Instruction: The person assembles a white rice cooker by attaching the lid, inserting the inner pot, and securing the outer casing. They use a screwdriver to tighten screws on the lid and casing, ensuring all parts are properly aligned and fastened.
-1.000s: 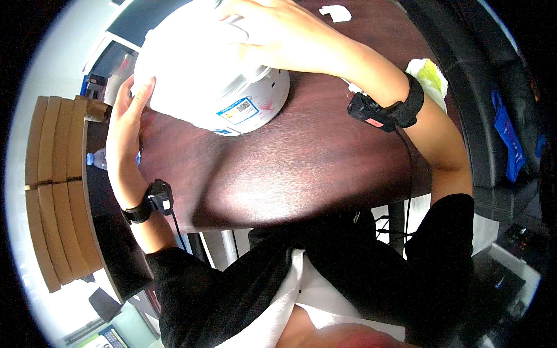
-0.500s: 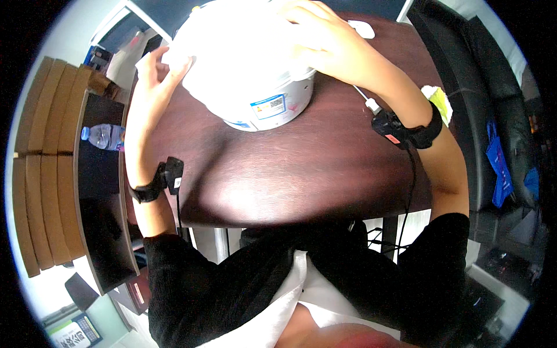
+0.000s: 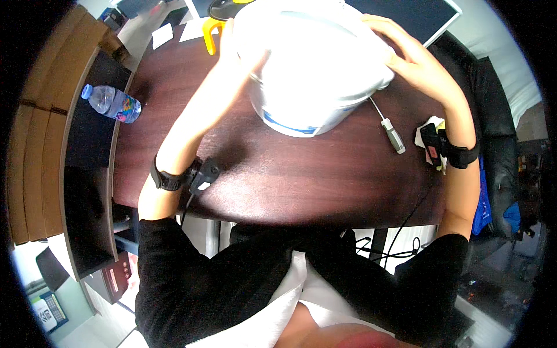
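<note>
A white bucket-shaped container with a glossy round body stands on the dark wood table, a blue-marked label low on its near side. Its upper part is washed out by glare. My left hand is on its left side, with the thumb lying across the white wall. Against the right side of the rim presses my right hand, fingers along the top and thumb lower down. A screwdriver with a grey handle lies to the right, its shaft pointing toward the container.
Behind my left hand are a yellow-orange handle and a dark round piece. White paper lies at the far left. A water bottle lies by the left edge. A whitish cloth sits under my right wrist.
The container has turned, bringing a different label to the near side. The view has shifted. My left hand now lies along the container's side; the screwdriver's handle and the yellow-orange handle have come into sight.
</note>
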The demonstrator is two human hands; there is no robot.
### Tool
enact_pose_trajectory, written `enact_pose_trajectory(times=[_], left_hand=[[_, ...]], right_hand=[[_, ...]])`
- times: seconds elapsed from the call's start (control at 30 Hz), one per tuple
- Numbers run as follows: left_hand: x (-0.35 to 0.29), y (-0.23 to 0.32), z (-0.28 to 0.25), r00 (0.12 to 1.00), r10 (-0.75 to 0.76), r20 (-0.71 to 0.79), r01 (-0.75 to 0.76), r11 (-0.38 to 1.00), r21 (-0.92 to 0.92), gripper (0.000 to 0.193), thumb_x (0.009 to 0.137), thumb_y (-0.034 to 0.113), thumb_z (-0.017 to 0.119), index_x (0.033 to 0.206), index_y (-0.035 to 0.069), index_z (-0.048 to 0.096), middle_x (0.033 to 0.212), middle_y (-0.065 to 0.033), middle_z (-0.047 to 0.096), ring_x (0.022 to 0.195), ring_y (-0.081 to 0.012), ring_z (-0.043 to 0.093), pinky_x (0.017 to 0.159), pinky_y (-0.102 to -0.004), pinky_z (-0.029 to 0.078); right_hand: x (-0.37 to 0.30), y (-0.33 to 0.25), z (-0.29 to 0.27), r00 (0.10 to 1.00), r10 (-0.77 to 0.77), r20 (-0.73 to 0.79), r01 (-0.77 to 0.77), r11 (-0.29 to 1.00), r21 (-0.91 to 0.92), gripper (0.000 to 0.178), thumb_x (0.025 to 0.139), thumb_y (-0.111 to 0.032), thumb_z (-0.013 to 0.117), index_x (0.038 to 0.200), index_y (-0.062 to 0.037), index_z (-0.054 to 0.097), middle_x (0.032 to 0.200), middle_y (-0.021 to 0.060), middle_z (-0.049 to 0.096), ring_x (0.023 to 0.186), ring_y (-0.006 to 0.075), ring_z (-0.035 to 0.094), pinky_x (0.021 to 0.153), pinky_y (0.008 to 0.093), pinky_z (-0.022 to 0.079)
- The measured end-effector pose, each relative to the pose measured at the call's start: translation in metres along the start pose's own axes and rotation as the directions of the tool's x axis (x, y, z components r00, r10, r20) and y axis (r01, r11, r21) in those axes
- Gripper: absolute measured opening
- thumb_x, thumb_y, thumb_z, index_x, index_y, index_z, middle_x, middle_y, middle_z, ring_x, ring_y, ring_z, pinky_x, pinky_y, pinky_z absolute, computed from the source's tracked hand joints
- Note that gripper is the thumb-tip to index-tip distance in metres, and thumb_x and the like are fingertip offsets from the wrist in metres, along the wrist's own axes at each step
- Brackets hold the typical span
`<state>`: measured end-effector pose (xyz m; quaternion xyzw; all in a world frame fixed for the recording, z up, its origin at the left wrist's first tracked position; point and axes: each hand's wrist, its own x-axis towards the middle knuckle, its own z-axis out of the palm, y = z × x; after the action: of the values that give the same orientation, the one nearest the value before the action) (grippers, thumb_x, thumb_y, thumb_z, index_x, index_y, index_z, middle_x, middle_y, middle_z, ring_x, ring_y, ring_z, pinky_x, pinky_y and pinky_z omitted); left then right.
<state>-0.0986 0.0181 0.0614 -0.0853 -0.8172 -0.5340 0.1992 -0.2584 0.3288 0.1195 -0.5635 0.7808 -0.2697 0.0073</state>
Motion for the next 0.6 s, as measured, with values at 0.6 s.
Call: enact_pose_trajectory(times=[0.6], left_hand=[[-0.008, -0.021, -0.008, 0.976, 0.187, 0.115, -0.187, 0.982, -0.01, 0.133, 0.056, 0.042, 0.1, 0.156, -0.004, 0.026, 0.151, -0.0326, 0.043, 0.145, -0.0411, 0.041, 0.118, -0.0455, 0.039]], right_hand=[[0.031, -0.048, 0.028, 0.987, 0.066, -0.146, -0.094, 0.977, -0.193, 0.047, 0.103, -0.031, 0.056, 0.141, -0.0045, 0.052, 0.135, 0.0162, 0.056, 0.134, 0.0337, 0.048, 0.115, 0.0425, 0.034]])
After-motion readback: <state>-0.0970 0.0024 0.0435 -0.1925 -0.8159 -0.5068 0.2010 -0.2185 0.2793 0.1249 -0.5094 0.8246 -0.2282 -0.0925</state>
